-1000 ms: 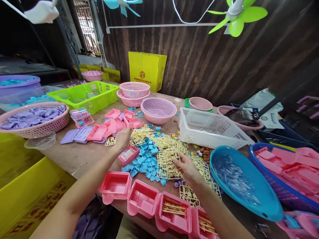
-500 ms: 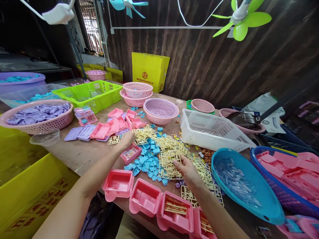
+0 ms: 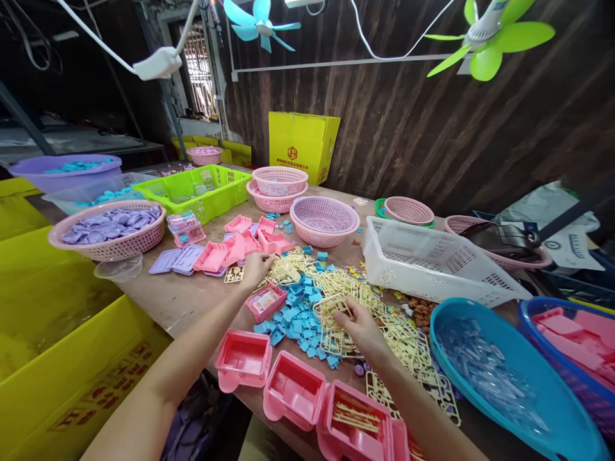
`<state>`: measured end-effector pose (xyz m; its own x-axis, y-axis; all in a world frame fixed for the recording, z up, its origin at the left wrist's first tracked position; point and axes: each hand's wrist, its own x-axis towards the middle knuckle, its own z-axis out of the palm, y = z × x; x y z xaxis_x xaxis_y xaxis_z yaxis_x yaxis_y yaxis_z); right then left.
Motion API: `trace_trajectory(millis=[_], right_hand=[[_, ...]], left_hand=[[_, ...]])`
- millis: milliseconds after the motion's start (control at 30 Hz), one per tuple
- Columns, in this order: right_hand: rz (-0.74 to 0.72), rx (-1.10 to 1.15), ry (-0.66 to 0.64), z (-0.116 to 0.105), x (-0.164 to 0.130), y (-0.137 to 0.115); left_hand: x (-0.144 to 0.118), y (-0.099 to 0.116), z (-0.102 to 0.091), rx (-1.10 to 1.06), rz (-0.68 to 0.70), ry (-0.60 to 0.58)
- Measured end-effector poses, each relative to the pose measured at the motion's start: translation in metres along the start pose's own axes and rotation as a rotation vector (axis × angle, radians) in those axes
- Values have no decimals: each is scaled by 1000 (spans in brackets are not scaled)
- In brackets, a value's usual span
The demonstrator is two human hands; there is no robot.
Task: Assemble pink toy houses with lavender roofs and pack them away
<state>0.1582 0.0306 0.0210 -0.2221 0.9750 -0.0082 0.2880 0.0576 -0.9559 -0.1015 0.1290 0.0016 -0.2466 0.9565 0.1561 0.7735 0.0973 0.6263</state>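
Cream plastic part frames [image 3: 336, 301] heaped mid-tabletop, beside scattered blue plastic squares [image 3: 295, 317]. Right hand [image 3: 361, 326] on the heap, fingers curled and pinching one frame. Left hand [image 3: 257, 266] farther back at the heap's left edge, fingers bent down on a frame; grip not discernible. Open pink plastic boxes [image 3: 293, 390] lined along the near edge.

blue basin [image 3: 509, 378] cut off, forearms cropped
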Motion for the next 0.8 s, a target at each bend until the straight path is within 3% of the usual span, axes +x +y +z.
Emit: trace_trajectory(millis=[133, 267, 333, 433, 500, 567, 633, 800], right_hand=[[-133, -233, 41, 10, 3, -4], [-180, -322, 31, 6, -2, 0], [-200, -288, 78, 0, -2, 4], [-233, -224, 141, -8, 2, 5], [-260, -218, 102, -10, 6, 3], [-259, -249, 15, -10, 9, 2], [-224, -335, -21, -12, 8, 3], [-217, -456, 55, -24, -6, 8]], left_hand=[[18, 15, -5, 27, -30, 4], [35, 32, -15, -29, -35, -47], [29, 43, -16, -104, -1, -152], [-2, 64, -7, -231, 103, -402], [-27, 76, 3, -282, 171, -567], [-46, 82, 11, -284, 200, -661], [-53, 77, 15, -222, 178, -638], [-49, 35, 18, 66, 60, -413]])
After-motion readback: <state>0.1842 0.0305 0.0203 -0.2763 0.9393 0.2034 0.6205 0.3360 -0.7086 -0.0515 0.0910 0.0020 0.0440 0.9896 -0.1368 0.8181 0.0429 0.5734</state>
